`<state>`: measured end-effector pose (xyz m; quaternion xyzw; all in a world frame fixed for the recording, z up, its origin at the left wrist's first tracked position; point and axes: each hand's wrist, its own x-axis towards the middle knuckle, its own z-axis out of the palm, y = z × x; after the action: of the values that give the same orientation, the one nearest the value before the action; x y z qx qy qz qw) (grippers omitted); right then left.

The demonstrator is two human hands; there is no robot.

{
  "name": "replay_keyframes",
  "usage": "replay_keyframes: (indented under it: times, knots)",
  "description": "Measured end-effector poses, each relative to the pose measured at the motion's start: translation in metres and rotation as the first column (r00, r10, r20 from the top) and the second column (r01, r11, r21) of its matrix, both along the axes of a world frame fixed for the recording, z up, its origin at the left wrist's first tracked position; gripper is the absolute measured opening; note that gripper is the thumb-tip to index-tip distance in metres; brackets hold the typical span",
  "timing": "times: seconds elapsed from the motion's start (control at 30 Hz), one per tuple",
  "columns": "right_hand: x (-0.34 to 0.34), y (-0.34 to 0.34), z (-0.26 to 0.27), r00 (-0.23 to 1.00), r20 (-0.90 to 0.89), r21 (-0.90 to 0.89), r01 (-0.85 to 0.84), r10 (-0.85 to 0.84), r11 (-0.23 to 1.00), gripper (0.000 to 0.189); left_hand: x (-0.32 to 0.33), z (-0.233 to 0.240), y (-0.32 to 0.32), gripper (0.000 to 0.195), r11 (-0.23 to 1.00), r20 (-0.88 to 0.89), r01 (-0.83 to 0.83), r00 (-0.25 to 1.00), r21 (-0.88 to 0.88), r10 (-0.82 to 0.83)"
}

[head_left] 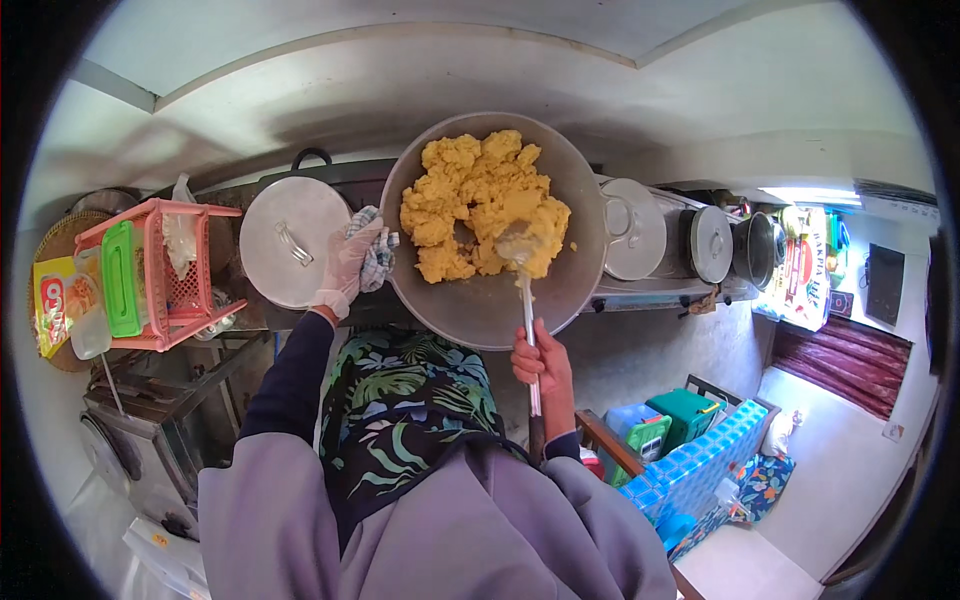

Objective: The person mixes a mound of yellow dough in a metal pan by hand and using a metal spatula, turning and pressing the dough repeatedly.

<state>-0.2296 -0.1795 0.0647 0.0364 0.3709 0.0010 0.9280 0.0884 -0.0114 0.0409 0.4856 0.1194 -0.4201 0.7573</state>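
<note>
A large metal wok (480,315) holds a thick, lumpy yellow mash (480,187), heaped towards its far side. My left hand (349,259), in a clear plastic glove, grips a checked cloth (379,247) at the wok's left rim; the cloth covers whatever handle lies under it. With bare fingers my right hand (543,364) holds the long handle of a metal ladle (526,300). The ladle's bowl is pressed into the right part of the mash, and some mash clings to it. At the wok's right side its loop handle (619,217) shows.
Left of the wok lies a round metal lid (274,225), with a pink plastic basket rack (161,277) and a green-lidded container (121,277) beyond. Lidded pots (646,255) and a dark pan (754,251) line the stove to the right. Plastic boxes (679,416) stand behind at lower right.
</note>
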Motion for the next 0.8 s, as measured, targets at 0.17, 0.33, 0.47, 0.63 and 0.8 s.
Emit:
replay_keyframes:
  times: [0.17, 0.33, 0.47, 0.63, 0.8]
  knots:
    - [-0.007, -0.010, -0.023, 1.000, 0.001, -0.045, 0.014, -0.014, 0.999, 0.036, 0.001, -0.002, 0.007, 0.012, 0.999, 0.043, 0.026, 0.999, 0.021, -0.027]
    - [0.041, -0.026, -0.052, 0.991, 0.012, -0.160, 0.134, -0.134, 0.978, 0.033, 0.000, -0.006, -0.007, 0.021, 0.998, 0.036, 0.051, 0.998, -0.025, -0.050]
    - [0.003, 0.019, 0.015, 0.921, -0.366, -0.646, -0.356, 0.135, 0.676, 0.031, 0.001, -0.010, 0.002, 0.009, 1.000, 0.066, -0.029, 0.997, 0.012, 0.028]
    - [-0.052, 0.053, 0.068, 0.692, -0.712, -0.537, -0.644, 0.117, 0.544, 0.031, 0.000, -0.009, 0.002, 0.015, 0.999, 0.063, 0.039, 0.997, -0.011, -0.038]
    - [-0.077, 0.066, 0.116, 0.557, -0.822, -0.476, -0.787, 0.120, 0.391, 0.030, 0.000, -0.019, 0.004, 0.023, 0.998, 0.073, 0.021, 0.997, -0.066, -0.016]
